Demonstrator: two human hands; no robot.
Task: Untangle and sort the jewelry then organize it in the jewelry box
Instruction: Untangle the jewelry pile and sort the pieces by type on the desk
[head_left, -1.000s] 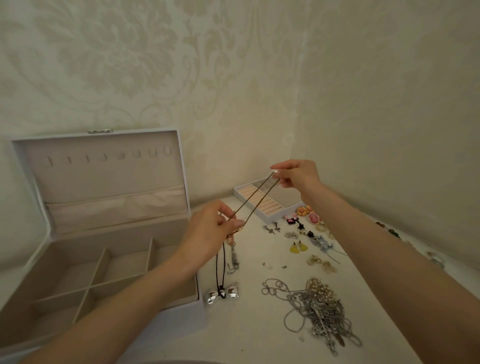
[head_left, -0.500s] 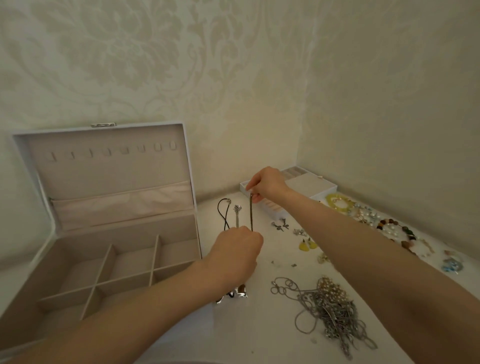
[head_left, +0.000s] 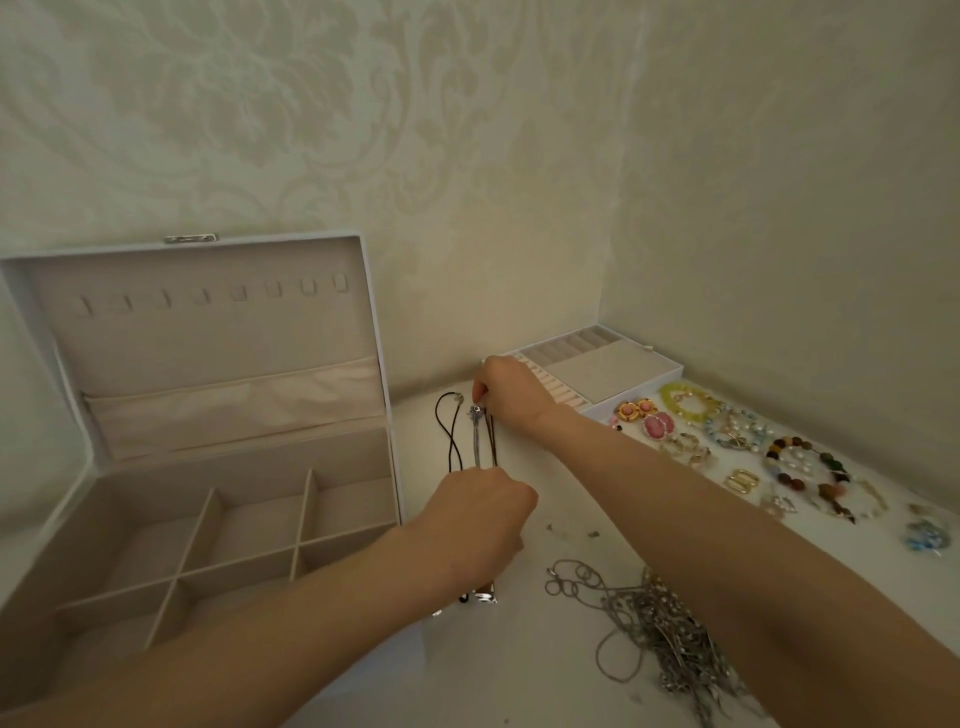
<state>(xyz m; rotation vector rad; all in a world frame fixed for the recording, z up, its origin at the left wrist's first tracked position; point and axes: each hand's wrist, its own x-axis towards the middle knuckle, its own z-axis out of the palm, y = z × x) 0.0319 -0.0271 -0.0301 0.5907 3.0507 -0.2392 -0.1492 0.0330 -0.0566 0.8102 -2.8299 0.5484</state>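
My right hand (head_left: 506, 387) pinches the far end of a thin necklace (head_left: 491, 439) low over the white table. My left hand (head_left: 480, 517) grips its near end, fingers curled. Beside that necklace lie a silver chain (head_left: 475, 436) and a black cord necklace (head_left: 451, 434), stretched side by side. A silver bow pendant (head_left: 480, 597) peeks out under my left wrist. The open jewelry box (head_left: 218, 457) stands at the left with bare compartments and hooks in its lid. A tangled pile of silver chains (head_left: 654, 618) lies at the lower right, partly behind my right forearm.
A ring tray (head_left: 602, 374) sits in the far corner against the wall. Earrings (head_left: 654, 421) and bead bracelets (head_left: 800, 462) are spread along the right wall. Small loose pieces (head_left: 571, 532) lie mid-table. Patterned walls close in behind and to the right.
Both hands have lowered the thin necklace from mid-air down to the table beside the other two. The view has shifted right, showing more bracelets.
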